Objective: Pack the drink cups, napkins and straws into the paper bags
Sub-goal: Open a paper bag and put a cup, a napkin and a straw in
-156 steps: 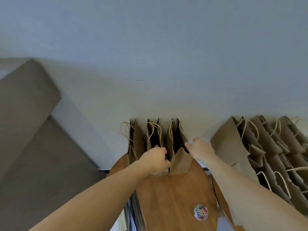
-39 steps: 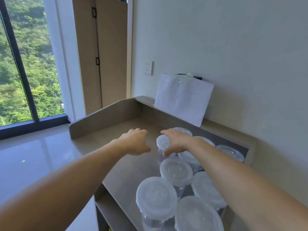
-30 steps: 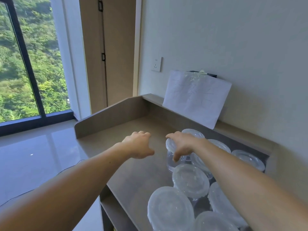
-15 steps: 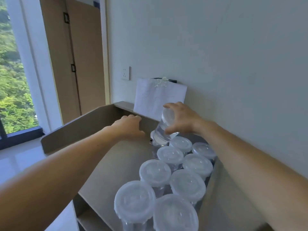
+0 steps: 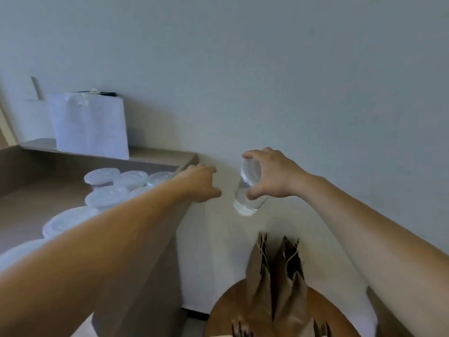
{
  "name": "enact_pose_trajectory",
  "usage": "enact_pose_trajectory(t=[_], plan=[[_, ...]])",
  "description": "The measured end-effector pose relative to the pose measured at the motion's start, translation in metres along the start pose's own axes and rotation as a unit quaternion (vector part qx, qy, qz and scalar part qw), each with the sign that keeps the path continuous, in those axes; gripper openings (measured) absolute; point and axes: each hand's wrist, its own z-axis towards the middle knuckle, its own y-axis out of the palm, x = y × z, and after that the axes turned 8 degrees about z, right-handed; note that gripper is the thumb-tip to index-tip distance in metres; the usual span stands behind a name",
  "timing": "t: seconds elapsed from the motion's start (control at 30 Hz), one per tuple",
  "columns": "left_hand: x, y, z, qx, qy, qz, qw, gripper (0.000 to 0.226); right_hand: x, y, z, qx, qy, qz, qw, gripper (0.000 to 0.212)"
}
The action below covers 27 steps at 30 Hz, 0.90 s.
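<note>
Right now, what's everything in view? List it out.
held cup: 1, clear with a clear lid, tilted in the air right of the counter
lidded cups: at least six, clear with whitish lids, clustered on the counter; the left arm hides some
paper bags: several, brown, upright on the round table by the wall; exact count unclear
round table: 1, brown wood, bottom centre
counter: 1, beige, left, with a ledge along the wall
paper sheet: 1, white, on the ledge, leaning on the wall
left hand: 1, empty, fingers loosely curled, beside the held cup, not touching it
right hand: 1, fingers wrapped round the held cup
</note>
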Motion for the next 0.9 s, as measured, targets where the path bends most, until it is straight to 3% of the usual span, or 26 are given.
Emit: enact_pose_trajectory(t=[0.17, 0.33, 0.53, 0.73, 0.83, 0.9], plan=[[0.112, 0.073, -0.004, -0.075, 0.051, -0.02, 0.996, 0.076, 0.099, 0.009, -0.08, -0.036, 0.075, -0.004, 0.996, 0.105], [0.184, 0.148, -0.029, -0.175, 0.079, -0.054, 0.98, 0.064, 0.166, 0.035, -0.144, -0.074, 0.127, -0.023, 0.989, 0.1], [0.22, 0.236, -0.076, -0.28, 0.087, -0.056, 0.954, 0.057, 0.204, 0.076, -0.185, -0.101, 0.163, -0.012, 0.981, 0.1], [0.228, 0.293, -0.112, -0.426, 0.135, -0.048, 0.893, 0.048, 0.216, 0.105, -0.194, -0.097, 0.183, 0.02, 0.978, 0.102], [0.241, 0.306, -0.123, -0.484, 0.071, -0.149, 0.86, 0.069, 0.211, 0.117, -0.195, -0.096, 0.176, 0.029, 0.979, 0.1], [0.251, 0.31, -0.129, -0.45, 0.01, -0.179, 0.875, 0.069, 0.206, 0.126, -0.197, -0.102, 0.171, 0.033, 0.979, 0.099]])
